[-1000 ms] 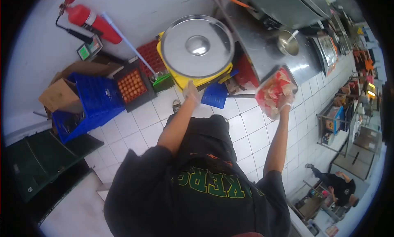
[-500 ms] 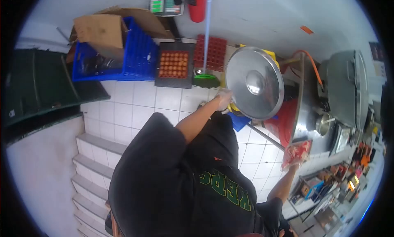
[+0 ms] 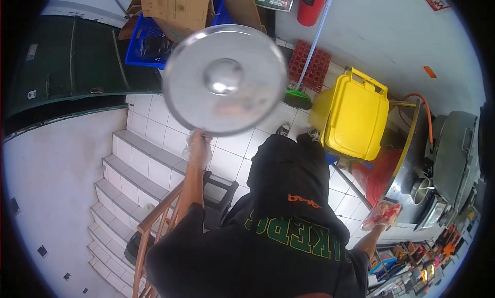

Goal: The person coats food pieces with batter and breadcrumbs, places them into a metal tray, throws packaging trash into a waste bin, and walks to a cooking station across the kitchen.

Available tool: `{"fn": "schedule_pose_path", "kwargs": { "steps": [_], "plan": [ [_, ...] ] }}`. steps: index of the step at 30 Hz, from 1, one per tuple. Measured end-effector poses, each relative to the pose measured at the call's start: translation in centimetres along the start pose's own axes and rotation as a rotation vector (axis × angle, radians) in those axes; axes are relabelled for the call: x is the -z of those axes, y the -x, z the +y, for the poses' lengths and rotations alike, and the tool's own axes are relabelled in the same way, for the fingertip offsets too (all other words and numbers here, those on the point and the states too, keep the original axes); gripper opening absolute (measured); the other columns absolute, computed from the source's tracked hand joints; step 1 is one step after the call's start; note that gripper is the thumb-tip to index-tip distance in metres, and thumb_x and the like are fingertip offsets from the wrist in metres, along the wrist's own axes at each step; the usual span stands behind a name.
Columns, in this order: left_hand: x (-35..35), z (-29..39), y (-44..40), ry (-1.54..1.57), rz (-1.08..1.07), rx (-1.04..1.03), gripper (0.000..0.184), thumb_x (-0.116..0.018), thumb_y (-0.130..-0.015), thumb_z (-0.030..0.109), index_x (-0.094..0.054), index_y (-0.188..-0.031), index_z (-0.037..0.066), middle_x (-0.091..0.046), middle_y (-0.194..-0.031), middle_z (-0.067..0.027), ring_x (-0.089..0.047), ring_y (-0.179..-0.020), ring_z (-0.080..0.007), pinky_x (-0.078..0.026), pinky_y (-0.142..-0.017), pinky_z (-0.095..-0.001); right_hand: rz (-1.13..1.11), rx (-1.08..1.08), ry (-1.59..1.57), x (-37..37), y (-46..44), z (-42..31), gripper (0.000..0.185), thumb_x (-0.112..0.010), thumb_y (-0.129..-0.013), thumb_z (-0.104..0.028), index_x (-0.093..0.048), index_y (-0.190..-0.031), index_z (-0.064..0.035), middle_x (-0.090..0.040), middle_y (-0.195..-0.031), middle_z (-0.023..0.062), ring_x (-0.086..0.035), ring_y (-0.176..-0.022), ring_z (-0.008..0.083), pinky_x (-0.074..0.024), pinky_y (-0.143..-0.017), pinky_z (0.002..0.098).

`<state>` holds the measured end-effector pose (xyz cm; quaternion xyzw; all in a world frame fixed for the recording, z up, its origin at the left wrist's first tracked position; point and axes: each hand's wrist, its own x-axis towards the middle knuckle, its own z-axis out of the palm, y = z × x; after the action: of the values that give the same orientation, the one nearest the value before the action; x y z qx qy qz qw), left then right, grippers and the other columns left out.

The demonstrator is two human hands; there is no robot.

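A large round metal lid (image 3: 191, 86) with a domed centre is raised in front of me, its lower rim gripped by my left hand (image 3: 197, 148). That hand wears a clear plastic glove. My right hand (image 3: 380, 223), also gloved, is closed around a clear plastic package of red, meat-like pieces (image 3: 385, 211), near the edge of a steel counter (image 3: 405, 182). The lid blocks part of the blue crate and the floor behind it.
A yellow lidded bin (image 3: 358, 117) stands right of my feet. Steps (image 3: 131, 166) and a wooden handrail (image 3: 170, 202) are on the left. A green broom (image 3: 297, 98), red egg trays (image 3: 309, 66) and a blue crate (image 3: 136, 47) line the wall. A metal pot (image 3: 422, 192) sits on the counter.
My left hand has carried the lid leftward, off the yellow bin, which now shows fully. My view has shifted too. The right hand still holds the package by the counter.
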<state>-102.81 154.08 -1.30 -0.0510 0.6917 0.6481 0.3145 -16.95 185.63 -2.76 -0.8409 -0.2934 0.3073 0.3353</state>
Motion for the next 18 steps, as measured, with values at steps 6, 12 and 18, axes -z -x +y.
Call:
{"fn": "schedule_pose_path", "kwargs": {
  "steps": [6, 12, 18],
  "plan": [
    [1.8, 5.1, -4.7, -0.797, 0.322, -0.431, 0.009, -0.047, -0.088, -0.004, -0.055, -0.088, 0.0, -0.057, -0.08, -0.008, -0.055, -0.075, -0.0158, -0.047, -0.068, -0.0302, 0.073, -0.055, 0.268, 0.4, -3.9, 1.3, 0.063, -0.063, -0.089, -0.026, -0.036, -0.144, -0.0123, -0.057, -0.126, 0.013, -0.059, -0.108, 0.0291, -0.0513, -0.09, 0.039],
    [10.6, 7.1, -20.5, -0.285, 0.243, -0.49, 0.009, -0.056, -0.093, 0.008, -0.053, -0.089, 0.0, -0.05, -0.079, -0.0074, -0.048, -0.072, -0.0125, -0.048, -0.064, -0.0257, -0.042, -0.02, 0.169, -0.2, 0.4, -1.0, 0.057, -0.05, -0.097, -0.029, -0.03, -0.147, -0.0145, -0.048, -0.139, 0.0093, -0.052, -0.12, 0.0269, -0.0431, -0.1, 0.0381],
    [5.0, 15.2, -25.0, -1.459, 0.386, -0.542, 0.026, -0.061, -0.088, 0.024, -0.06, -0.098, 0.0, -0.065, -0.099, -0.02, -0.06, -0.086, -0.0316, -0.05, -0.076, -0.0411, 0.003, -0.047, -0.176, -0.8, -1.6, 0.0, 0.052, -0.055, -0.092, -0.03, -0.042, -0.141, -0.0147, -0.057, -0.125, 0.0132, -0.062, -0.098, 0.0346, -0.055, -0.077, 0.0426]
  ]
}}
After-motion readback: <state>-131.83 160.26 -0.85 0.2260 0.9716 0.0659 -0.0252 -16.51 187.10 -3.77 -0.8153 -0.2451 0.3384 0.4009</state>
